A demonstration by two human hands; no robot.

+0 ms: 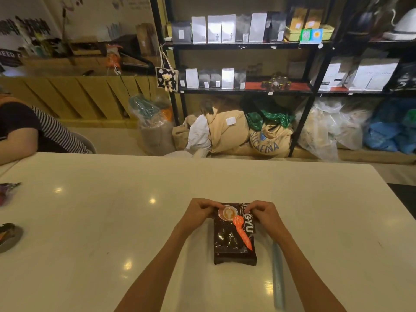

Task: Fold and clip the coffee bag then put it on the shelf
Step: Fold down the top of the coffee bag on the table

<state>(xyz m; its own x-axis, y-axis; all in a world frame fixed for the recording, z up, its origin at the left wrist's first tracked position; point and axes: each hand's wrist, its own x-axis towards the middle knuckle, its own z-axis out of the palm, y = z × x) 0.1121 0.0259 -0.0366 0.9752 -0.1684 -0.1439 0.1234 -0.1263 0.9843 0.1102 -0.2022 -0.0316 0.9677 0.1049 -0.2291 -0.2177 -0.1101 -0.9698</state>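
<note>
A dark brown coffee bag (229, 242) with orange print lies flat on the white table (112, 221), its top end pointing away from me. My left hand (199, 211) pinches the top left corner of the bag. My right hand (262, 212) pinches the top right corner, and the top edge looks folded over under the fingers. A long pale blue clip (278, 278) lies on the table under my right forearm, to the right of the bag. The black shelf (243, 45) stands beyond the table.
The shelf holds several white, grey and black bags, with sacks (236, 131) on the floor beneath. Another person's arm (20, 136) rests at the table's left. Small wrapped items (9, 235) lie at the left table edge.
</note>
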